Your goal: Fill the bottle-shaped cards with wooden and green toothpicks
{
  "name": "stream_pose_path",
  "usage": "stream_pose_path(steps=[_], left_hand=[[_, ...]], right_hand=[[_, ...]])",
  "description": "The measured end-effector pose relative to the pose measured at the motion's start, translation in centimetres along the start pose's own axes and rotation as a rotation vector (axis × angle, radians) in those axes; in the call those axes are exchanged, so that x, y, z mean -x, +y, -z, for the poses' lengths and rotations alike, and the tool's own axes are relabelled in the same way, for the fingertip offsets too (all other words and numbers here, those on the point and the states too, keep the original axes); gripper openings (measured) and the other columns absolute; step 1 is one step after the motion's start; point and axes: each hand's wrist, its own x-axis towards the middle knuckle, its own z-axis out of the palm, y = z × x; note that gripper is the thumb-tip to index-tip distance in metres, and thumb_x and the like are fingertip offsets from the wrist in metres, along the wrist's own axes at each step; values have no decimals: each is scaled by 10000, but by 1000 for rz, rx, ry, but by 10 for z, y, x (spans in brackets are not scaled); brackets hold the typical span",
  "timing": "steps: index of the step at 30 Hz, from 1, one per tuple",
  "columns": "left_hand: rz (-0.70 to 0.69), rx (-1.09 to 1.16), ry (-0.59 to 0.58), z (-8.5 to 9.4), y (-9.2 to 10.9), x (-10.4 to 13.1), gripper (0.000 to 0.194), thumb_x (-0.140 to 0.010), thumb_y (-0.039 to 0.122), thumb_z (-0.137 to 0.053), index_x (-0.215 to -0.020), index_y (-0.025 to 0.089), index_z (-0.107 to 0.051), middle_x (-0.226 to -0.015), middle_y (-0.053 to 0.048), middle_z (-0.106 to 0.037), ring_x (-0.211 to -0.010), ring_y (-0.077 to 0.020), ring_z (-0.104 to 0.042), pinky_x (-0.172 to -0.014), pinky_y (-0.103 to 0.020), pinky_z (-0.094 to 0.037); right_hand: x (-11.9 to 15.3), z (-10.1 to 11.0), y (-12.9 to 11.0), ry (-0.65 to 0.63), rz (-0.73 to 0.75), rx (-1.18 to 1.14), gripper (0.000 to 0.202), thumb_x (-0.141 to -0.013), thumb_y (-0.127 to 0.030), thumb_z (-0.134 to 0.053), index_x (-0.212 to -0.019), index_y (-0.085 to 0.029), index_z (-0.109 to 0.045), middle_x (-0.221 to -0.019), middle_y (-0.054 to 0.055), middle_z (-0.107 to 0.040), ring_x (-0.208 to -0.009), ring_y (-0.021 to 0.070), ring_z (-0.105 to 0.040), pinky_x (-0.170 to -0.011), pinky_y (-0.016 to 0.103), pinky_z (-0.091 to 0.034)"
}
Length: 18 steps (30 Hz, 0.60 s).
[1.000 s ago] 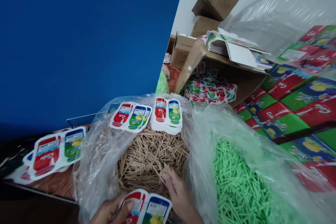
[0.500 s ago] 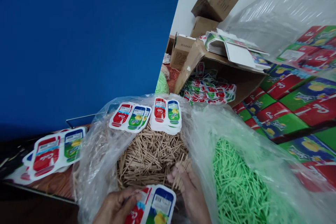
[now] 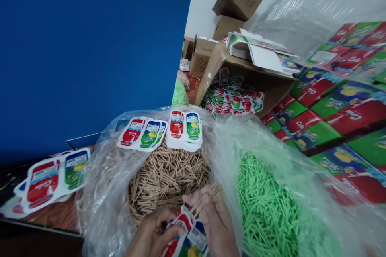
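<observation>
My left hand (image 3: pixel 152 231) is closed on a flat printed double packet (image 3: pixel 194 239) with a red Cola half and a green-blue Sprite half. The packet is tilted, and its top edge seems to gape at the Cola side. Between the fingers and thumb of my right hand (image 3: pixel 219 221) is a small bundle of thin brown sticks (image 3: pixel 214 190). The bundle's lower ends are at the packet's top edge; whether they are inside it I cannot tell. Both hands are over the near side of a clear plastic bag (image 3: pixel 104 192) full of loose brown sticks (image 3: pixel 170 170).
Flat packets (image 3: pixel 183 128) lie on the bag's far rim, and more packets (image 3: pixel 45 180) are at the left. To the right stands a bag of green sticks (image 3: pixel 268 204). Behind are a carton of packets (image 3: pixel 232 100), stacked printed boxes (image 3: pixel 319 124) and a blue panel (image 3: pixel 90 48).
My right hand has brought the stick bundle to the packet's top edge. My left hand has moved slightly right, with the packet now tilted and its top gaping. The view has shifted a little.
</observation>
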Motion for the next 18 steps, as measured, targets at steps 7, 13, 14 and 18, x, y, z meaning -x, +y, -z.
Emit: stream_pose_path(steps=[7, 13, 14, 18], left_hand=[[-9, -53, 2, 2, -2, 0, 148, -698, 314, -715, -598, 216, -668, -552, 41, -606, -561, -144, -546, -534, -197, -426], [-106, -152, -43, 2, 1, -1, 142, -708, 307, -725, -613, 212, -680, -600, 27, -659, -579, -140, -575, -555, -189, -397], [-124, -159, -58, 1, 3, -1, 127, -712, 290, -723, -621, 212, -683, -609, 25, -666, -584, -140, -579, -562, -189, -396], [-56, -3, -95, 0, 3, -1, 98, -714, 279, -712, -654, 204, -696, -652, 13, -691, -634, -151, -601, -601, -191, -433]], right_hand=[[-7, 7, -2, 38, -60, -158, 363, -740, -505, -697, -918, -226, -546, -742, -28, -653, -850, 223, -695, -881, 406, -505], [-4, 2, 10, 19, -73, 59, 446, -781, -617, -586, -957, -208, -548, -806, 23, -698, -876, 235, -685, -874, 396, -489], [-3, 0, 12, 3, -64, 147, 466, -797, -639, -542, -964, -205, -558, -843, 40, -707, -898, 235, -675, -883, 390, -478], [0, -6, 13, -52, 18, 425, 465, -868, -630, -416, -986, -219, -600, -924, 55, -712, -935, 213, -645, -913, 348, -440]])
